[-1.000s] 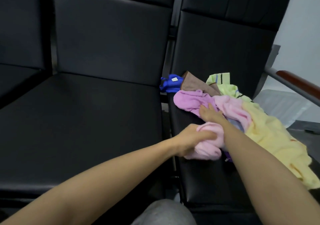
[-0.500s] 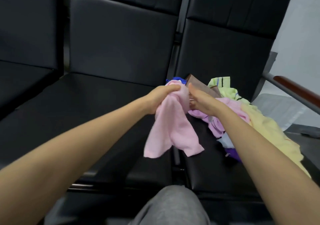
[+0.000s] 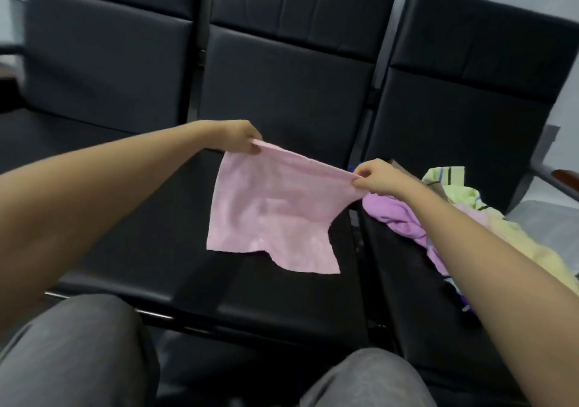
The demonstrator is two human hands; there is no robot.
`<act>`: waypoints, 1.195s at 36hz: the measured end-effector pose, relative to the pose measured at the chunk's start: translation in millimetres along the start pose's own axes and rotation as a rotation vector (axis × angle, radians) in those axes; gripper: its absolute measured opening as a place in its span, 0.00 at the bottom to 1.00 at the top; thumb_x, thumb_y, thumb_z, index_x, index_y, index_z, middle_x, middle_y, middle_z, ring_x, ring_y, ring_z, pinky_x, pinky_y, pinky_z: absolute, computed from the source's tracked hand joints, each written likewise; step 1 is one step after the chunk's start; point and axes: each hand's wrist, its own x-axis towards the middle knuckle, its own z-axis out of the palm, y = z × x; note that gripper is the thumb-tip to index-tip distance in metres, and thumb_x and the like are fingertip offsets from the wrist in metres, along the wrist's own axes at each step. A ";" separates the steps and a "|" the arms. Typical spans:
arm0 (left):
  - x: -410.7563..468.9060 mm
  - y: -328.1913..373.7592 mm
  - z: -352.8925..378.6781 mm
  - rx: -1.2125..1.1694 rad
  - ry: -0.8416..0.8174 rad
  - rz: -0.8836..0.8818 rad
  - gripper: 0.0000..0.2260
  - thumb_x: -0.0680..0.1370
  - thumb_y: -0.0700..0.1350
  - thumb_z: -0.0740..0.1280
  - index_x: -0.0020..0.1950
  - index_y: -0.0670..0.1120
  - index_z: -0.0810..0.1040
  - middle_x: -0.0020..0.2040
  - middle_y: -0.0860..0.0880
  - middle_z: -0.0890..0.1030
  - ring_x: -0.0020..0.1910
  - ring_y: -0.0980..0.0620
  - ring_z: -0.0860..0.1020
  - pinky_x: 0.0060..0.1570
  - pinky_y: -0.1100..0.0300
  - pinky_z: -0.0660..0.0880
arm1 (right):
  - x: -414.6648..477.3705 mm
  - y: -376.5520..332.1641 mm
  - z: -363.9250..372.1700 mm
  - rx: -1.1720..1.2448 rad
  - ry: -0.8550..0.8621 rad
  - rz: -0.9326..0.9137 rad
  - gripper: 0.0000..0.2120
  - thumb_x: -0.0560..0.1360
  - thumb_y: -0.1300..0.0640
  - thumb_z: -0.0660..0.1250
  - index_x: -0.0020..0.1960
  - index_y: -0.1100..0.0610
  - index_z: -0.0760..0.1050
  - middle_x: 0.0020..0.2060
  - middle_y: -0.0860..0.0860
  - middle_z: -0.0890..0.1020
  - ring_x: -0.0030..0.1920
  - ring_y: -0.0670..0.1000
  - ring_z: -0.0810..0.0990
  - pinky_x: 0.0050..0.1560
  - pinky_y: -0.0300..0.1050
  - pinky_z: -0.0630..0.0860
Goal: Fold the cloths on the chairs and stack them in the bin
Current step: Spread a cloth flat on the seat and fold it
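Observation:
A light pink cloth (image 3: pixel 275 212) hangs spread out above the middle chair seat (image 3: pixel 175 275). My left hand (image 3: pixel 238 137) pinches its upper left corner. My right hand (image 3: pixel 372 178) pinches its upper right corner, so the top edge is pulled taut between them. The lower edge hangs loose and uneven. On the right chair seat (image 3: pixel 416 309) lies a heap of cloths: a purple one (image 3: pixel 398 218), a pale yellow one (image 3: pixel 507 250) and a green striped one (image 3: pixel 451 181). No bin is in view.
Three black padded chairs stand side by side with tall backs (image 3: pixel 282 77). A wooden-topped armrest (image 3: pixel 564 178) sticks out at the far right. My knees in grey trousers (image 3: pixel 72 353) are at the bottom, close to the seat fronts.
Both hands lifted the pink cloth from the heap and drew apart, the left hand going left, so the bunched cloth is now stretched open over the middle seat.

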 end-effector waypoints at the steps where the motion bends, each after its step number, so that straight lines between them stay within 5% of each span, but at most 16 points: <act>1: 0.2 -6.6 -3.6 0.044 0.007 -0.034 0.07 0.79 0.41 0.60 0.44 0.46 0.77 0.40 0.47 0.75 0.40 0.48 0.74 0.38 0.59 0.71 | 4.4 -6.8 2.4 -0.039 0.045 0.012 0.11 0.75 0.62 0.61 0.37 0.51 0.75 0.31 0.50 0.75 0.35 0.53 0.76 0.33 0.42 0.71; 4: -2.4 -16.1 -13.4 0.064 0.022 -0.149 0.12 0.80 0.43 0.55 0.41 0.47 0.75 0.37 0.47 0.75 0.34 0.48 0.74 0.30 0.60 0.72 | 12.5 -25.4 6.5 -0.045 0.245 0.096 0.11 0.75 0.60 0.59 0.43 0.49 0.78 0.37 0.52 0.80 0.36 0.56 0.82 0.41 0.48 0.81; 8: -1.0 -18.3 -28.3 -0.181 0.268 -0.212 0.15 0.76 0.35 0.51 0.51 0.44 0.76 0.45 0.42 0.77 0.35 0.43 0.79 0.27 0.57 0.79 | 29.1 -48.0 1.4 0.471 0.517 0.094 0.13 0.78 0.64 0.58 0.51 0.55 0.80 0.43 0.55 0.82 0.29 0.51 0.80 0.31 0.42 0.81; 11: 2.8 -18.7 -38.8 -0.601 0.461 -0.101 0.22 0.76 0.31 0.49 0.63 0.44 0.75 0.53 0.42 0.75 0.37 0.46 0.79 0.29 0.59 0.80 | 42.5 -62.4 -7.0 0.762 0.649 0.048 0.11 0.78 0.66 0.60 0.52 0.57 0.81 0.45 0.53 0.81 0.36 0.50 0.82 0.43 0.44 0.82; 14: -3.3 -16.4 -42.2 -0.747 0.559 0.013 0.22 0.75 0.30 0.49 0.60 0.43 0.76 0.51 0.43 0.77 0.43 0.47 0.79 0.40 0.58 0.81 | 48.1 -69.7 -9.4 0.816 0.750 0.008 0.12 0.76 0.64 0.61 0.43 0.51 0.80 0.44 0.51 0.83 0.47 0.54 0.82 0.53 0.51 0.80; 19: -27.5 -23.9 -31.7 -0.594 0.534 0.011 0.16 0.75 0.29 0.56 0.55 0.38 0.79 0.47 0.44 0.78 0.46 0.50 0.79 0.48 0.62 0.79 | 32.1 -56.8 5.8 0.775 0.695 -0.059 0.15 0.74 0.65 0.60 0.39 0.49 0.79 0.37 0.47 0.81 0.44 0.52 0.80 0.50 0.47 0.78; 22: -49.7 -37.3 -8.8 -0.521 0.361 -0.031 0.15 0.75 0.30 0.55 0.54 0.36 0.79 0.49 0.40 0.81 0.49 0.46 0.81 0.52 0.58 0.80 | 12.4 -42.8 30.5 0.732 0.576 -0.037 0.10 0.74 0.65 0.62 0.47 0.56 0.81 0.33 0.45 0.78 0.36 0.42 0.76 0.40 0.36 0.73; 24: -65.2 -48.2 11.3 -0.507 0.235 -0.039 0.13 0.76 0.31 0.57 0.54 0.35 0.80 0.49 0.38 0.82 0.47 0.45 0.82 0.50 0.57 0.80 | -3.7 -27.5 50.2 0.690 0.362 0.001 0.08 0.75 0.65 0.63 0.45 0.55 0.79 0.32 0.48 0.76 0.32 0.43 0.74 0.33 0.35 0.70; 26: -79.8 -60.4 30.5 -0.470 0.087 -0.039 0.10 0.78 0.33 0.60 0.51 0.38 0.81 0.41 0.42 0.83 0.37 0.52 0.82 0.37 0.64 0.80 | -19.7 -11.3 65.3 0.580 0.077 -0.018 0.11 0.75 0.65 0.64 0.37 0.53 0.77 0.30 0.49 0.75 0.32 0.46 0.72 0.32 0.37 0.67; 29: -95.8 -78.3 53.5 -0.333 -0.106 -0.043 0.06 0.78 0.37 0.66 0.41 0.41 0.80 0.27 0.48 0.79 0.22 0.57 0.71 0.22 0.68 0.67 | -36.8 9.1 85.4 0.463 -0.338 0.002 0.09 0.74 0.65 0.66 0.35 0.57 0.74 0.26 0.46 0.73 0.30 0.44 0.69 0.29 0.35 0.63; 34: -109.8 -88.5 70.5 -0.241 -0.470 -0.181 0.12 0.75 0.44 0.71 0.34 0.44 0.73 0.26 0.49 0.76 0.21 0.58 0.69 0.24 0.68 0.60 | -48.7 19.1 96.2 0.430 -0.756 0.192 0.08 0.69 0.58 0.72 0.44 0.58 0.75 0.33 0.50 0.73 0.33 0.46 0.70 0.32 0.34 0.68; 38: -105.2 -90.1 71.1 -0.258 -0.416 -0.238 0.07 0.75 0.45 0.71 0.40 0.44 0.77 0.27 0.51 0.72 0.24 0.58 0.67 0.26 0.68 0.62 | -46.6 6.2 97.1 0.396 -0.664 0.222 0.01 0.76 0.61 0.66 0.46 0.56 0.76 0.35 0.49 0.75 0.38 0.47 0.72 0.38 0.38 0.71; 43: -87.1 -85.0 80.8 -0.455 0.009 -0.318 0.04 0.76 0.43 0.68 0.46 0.43 0.81 0.34 0.50 0.75 0.31 0.54 0.71 0.31 0.62 0.66 | -27.5 -8.6 110.5 0.611 -0.109 0.195 0.06 0.76 0.62 0.63 0.40 0.57 0.74 0.34 0.52 0.73 0.34 0.48 0.70 0.34 0.40 0.66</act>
